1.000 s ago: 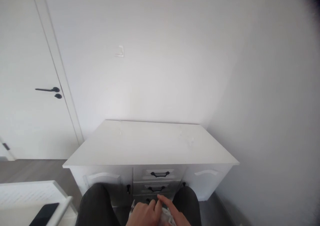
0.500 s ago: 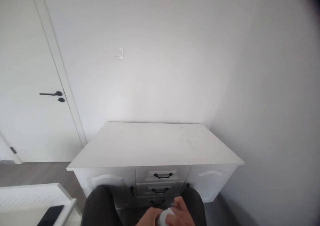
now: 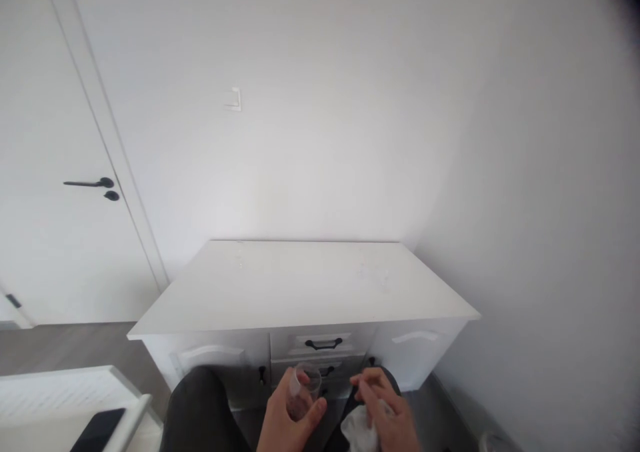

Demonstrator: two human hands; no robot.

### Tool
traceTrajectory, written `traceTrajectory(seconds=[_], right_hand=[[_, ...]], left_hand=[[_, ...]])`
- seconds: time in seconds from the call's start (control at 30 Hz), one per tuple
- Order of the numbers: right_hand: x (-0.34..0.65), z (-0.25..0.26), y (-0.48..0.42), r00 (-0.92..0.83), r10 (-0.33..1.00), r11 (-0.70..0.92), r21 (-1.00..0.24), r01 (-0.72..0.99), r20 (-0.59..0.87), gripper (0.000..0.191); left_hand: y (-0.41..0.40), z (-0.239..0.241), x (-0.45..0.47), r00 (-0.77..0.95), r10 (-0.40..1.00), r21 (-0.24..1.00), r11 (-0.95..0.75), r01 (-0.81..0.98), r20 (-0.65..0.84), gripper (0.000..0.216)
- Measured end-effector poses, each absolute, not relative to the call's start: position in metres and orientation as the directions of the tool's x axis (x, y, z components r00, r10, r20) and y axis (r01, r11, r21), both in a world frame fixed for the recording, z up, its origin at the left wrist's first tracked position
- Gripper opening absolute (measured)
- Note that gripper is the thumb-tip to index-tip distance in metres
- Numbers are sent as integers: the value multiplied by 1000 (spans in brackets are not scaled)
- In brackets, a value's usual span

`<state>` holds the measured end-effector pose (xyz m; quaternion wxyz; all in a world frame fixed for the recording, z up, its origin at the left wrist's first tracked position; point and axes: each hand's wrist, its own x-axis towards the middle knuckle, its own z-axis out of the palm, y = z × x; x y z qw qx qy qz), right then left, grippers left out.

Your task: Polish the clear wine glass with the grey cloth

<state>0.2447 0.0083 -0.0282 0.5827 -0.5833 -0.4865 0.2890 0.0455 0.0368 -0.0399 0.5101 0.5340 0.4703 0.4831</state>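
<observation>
My left hand [image 3: 285,420] holds a small clear glass [image 3: 303,391] tilted, at the bottom middle of the view, above my lap. My right hand [image 3: 384,412] is beside it on the right, fingers closed on a crumpled white cloth [image 3: 358,433]. The two hands are a little apart. Both are in front of a white cabinet [image 3: 305,285] with black-handled drawers [image 3: 323,343]. My knees in dark trousers [image 3: 195,405] frame the hands.
A white door with a black handle [image 3: 93,184] is at the left. A wall switch [image 3: 233,100] sits above the cabinet. At the lower left a white piece of furniture [image 3: 65,392] bears a dark phone [image 3: 97,429]. A white wall closes the right side.
The hands were together over the cloth low in the lap. Now they have parted and risen: the left lifts a clear glass, the right keeps the white cloth.
</observation>
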Motion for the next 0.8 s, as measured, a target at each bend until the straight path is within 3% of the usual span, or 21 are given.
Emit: traceTrajectory(seconds=[0.07,0.2,0.47,0.57,0.63,0.7,0.8], right_hand=[[230,-38,12,218,954,147,-953,264,208,55],[199,-58,11,46,969,234,-960,155,244,64],[208,-55,15,-128,931,357,-925,133,341,43],[212,-53,15,-140,940,331,-931,154,311,39],[216,-58,19,-101,943,333,-918,215,319,39],[226,-65,30,20,946,304,-909,285,323,41],[258,-71,62,248,922,193,-909,371,297,44]], left_hand=[[35,-37,46,68,992,994,-110,-13,111,61],[31,-38,53,116,974,981,-192,-13,192,81],[38,-66,60,330,909,967,-236,-92,253,84],[37,-70,61,349,914,978,-201,-52,207,90],[35,-70,61,287,939,981,-194,-7,188,109],[33,-71,59,201,959,975,-216,52,202,128],[33,-74,55,146,967,968,-226,108,209,123]])
